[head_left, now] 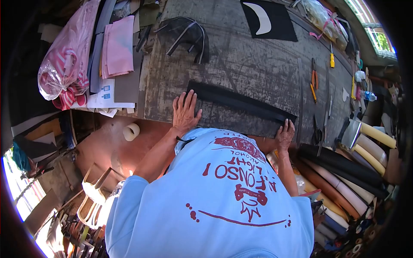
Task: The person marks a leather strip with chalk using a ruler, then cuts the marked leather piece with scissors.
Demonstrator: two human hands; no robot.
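A long black strip of fabric or thin sheet material lies slantwise along the near part of the worktable. My left hand rests palm down at its left end, fingers spread and touching the strip's edge. At the other end, my right hand has its fingertips on the near corner, with the fingers slightly apart. Beyond the strip lies a dark mesh piece with pale-edged bands. A white crescent-shaped piece sits on a black square sheet at the far side.
Pliers, a yellow-handled screwdriver, scissors and a metal ruler lie to the right. Pink sheets and a plastic-wrapped bundle are at left. Rolls of material are stacked at lower right; a chair stands lower left.
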